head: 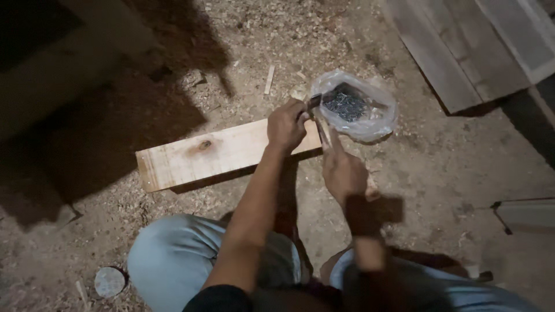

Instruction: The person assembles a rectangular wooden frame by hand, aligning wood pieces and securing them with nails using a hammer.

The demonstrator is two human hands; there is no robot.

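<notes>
Crouched over a sawdust-strewn floor (439,173), knees in pale trousers at 6 o'clock. Left hand (285,124) rested on the right end of a pale wooden plank (214,153), fingers (298,110) clenched around a dark tool handle, head hidden. Right hand (343,170), at 5 o'clock from the left, pinched something thin, too small to tell. Clear plastic bag (370,115) of dark nails (347,106) lay at 1 o'clock, touching the plank's end. Grey boards (457,58) leaned at 2 o'clock.
</notes>
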